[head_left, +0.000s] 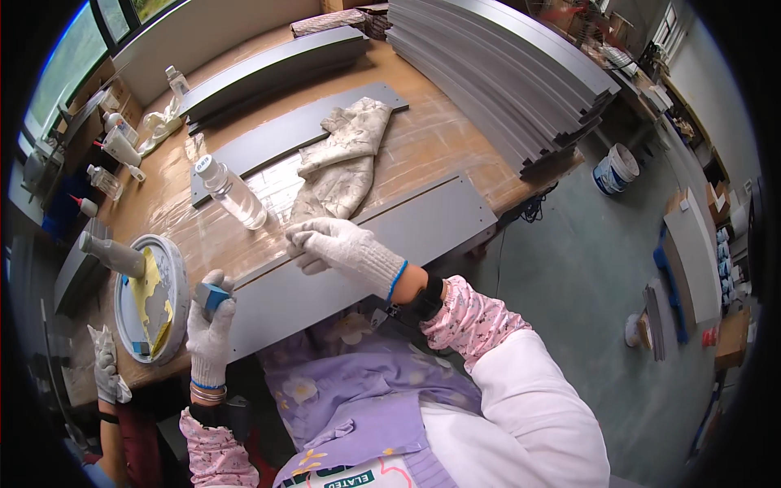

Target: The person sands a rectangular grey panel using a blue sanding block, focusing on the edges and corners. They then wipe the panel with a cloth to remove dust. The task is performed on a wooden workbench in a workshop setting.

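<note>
My left hand [209,340], in a white knit glove, grips a small blue-and-grey block [214,297] between thumb and fingers. My right hand [346,250], gloved too, reaches over the near grey board [431,218] with its fingers curled together. Whatever it may hold is hidden. Beyond it lies a crumpled, stained cloth [346,159], partly over a second grey board [268,145]. A clear bottle with a white cap [236,199] stands left of the cloth. Beside my left hand is a round white lid [124,329] bearing a yellow sheet [151,291] and a greyish bottle [114,254].
A tall stack of grey panels [504,73] fills the table's far right, and a shorter stack [277,73] lies at the back. Several bottles [120,146] line the left side. Another person's gloved hand [106,370] is at the left edge. A white bucket [616,169] stands on the floor.
</note>
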The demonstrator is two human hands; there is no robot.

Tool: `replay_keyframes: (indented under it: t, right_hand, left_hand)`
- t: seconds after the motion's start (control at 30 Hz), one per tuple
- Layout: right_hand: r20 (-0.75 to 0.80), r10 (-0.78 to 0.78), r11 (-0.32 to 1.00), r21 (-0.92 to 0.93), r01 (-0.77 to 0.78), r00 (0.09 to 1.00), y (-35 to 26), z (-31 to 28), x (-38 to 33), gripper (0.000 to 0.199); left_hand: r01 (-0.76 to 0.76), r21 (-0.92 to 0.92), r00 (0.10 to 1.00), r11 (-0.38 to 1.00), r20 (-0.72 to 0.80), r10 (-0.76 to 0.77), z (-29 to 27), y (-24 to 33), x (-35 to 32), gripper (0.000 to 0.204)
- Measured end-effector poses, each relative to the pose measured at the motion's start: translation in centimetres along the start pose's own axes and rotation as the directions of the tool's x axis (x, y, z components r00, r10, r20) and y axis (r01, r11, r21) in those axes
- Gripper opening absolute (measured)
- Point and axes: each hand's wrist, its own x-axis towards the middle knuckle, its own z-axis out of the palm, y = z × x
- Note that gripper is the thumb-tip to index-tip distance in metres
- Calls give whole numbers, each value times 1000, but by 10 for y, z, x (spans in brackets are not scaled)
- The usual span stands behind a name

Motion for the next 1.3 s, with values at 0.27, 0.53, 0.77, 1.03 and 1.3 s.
replay_keyframes:
  t: [0.27, 0.53, 0.77, 1.03, 1.3]
  right_hand:
    - [106, 70, 949, 298, -99, 992, 35, 48, -80, 45]
    - [-101, 23, 813, 581, 40, 995, 63, -12, -120, 54]
    - [-391, -6, 858, 470, 206, 920, 78, -39, -156, 53]
    - [-292, -128, 859, 445, 253, 948, 63, -54, -179, 60]
    - [-219, -376, 752, 495, 435, 900, 48, -70, -135, 45]
  left_hand:
    - [-372, 400, 891, 838, 408, 201, 84, 44, -12, 60]
    - [-375, 837, 926, 398, 324, 191, -3, -5, -65, 107]
    - [-249, 956, 958, 155, 219, 187, -77, -55, -58, 85]
    - [-516, 811, 827, 276, 388, 407, -80, -5, -51, 52]
    - [-14, -76, 923, 997, -385, -16, -14, 53, -71, 41]
